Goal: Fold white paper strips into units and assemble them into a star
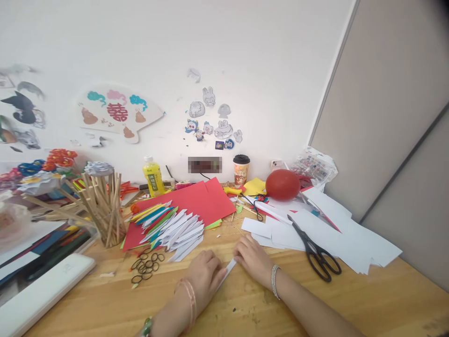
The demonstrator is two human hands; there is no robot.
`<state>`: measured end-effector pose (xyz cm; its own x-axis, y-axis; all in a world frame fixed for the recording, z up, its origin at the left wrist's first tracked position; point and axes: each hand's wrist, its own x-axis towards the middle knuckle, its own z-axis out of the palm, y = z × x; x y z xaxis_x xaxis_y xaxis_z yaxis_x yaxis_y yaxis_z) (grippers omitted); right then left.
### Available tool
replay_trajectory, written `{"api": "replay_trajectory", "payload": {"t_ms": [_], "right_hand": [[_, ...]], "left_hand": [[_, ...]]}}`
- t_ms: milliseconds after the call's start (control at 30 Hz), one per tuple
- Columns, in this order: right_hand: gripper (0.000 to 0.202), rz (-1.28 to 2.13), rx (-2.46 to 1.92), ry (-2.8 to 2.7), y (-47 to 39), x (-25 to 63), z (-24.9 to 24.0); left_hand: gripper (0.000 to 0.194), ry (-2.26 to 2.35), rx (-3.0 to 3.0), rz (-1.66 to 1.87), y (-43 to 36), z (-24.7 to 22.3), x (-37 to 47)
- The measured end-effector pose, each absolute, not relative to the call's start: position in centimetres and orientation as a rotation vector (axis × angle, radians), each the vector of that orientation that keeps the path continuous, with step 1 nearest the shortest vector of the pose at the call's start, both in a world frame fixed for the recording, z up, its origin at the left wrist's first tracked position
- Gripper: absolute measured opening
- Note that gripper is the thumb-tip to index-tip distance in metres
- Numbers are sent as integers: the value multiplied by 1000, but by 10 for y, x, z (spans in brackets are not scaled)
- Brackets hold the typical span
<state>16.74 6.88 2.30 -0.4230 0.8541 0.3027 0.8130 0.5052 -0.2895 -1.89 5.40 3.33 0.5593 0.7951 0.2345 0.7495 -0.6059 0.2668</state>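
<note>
A narrow folded strip of white paper (229, 267) lies slantwise on the wooden table (259, 306) between my hands. My left hand (204, 276) is closed on its near end, the thumb laid along the strip. At the far end, my right hand (250, 255) pinches the paper with its fingertips, which are partly hidden. Just beyond my left hand rests a pile of folded white paper strips (184, 231), with yellow, blue, red and green ones beside it. Black rubber bands (147, 266) are scattered left of my left hand.
Black scissors (312, 245) lie right of my right hand, near white sheets (351, 238). Red paper (196, 201), a red balloon (282, 184), a lidded cup (241, 171) and a yellow bottle (153, 177) are farther back. Wooden sticks (108, 210) stand left, behind a long white case (45, 290).
</note>
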Motion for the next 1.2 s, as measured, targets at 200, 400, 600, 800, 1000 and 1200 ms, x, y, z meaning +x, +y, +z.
{"api": "replay_trajectory", "payload": {"t_ms": [200, 400, 600, 800, 1000, 1200], "right_hand": [[6, 266, -1276, -2340, 67, 169, 23], [9, 362, -1205, -2367, 65, 169, 26], [5, 379, -1217, -2352, 63, 167, 31], [12, 390, -1101, -2290, 62, 168, 30], [19, 286, -1220, -2167, 69, 183, 31], [19, 16, -1462, -1992, 80, 200, 36]], "left_hand": [[3, 1402, 2557, 410, 50, 31, -16], [9, 1455, 2491, 478, 58, 27, -20], [19, 1327, 2567, 525, 61, 37, -27], [24, 1247, 2688, 562, 60, 54, -33], [33, 1438, 2966, 618, 92, 62, -77], [32, 2431, 2576, 463, 114, 69, -121]]}}
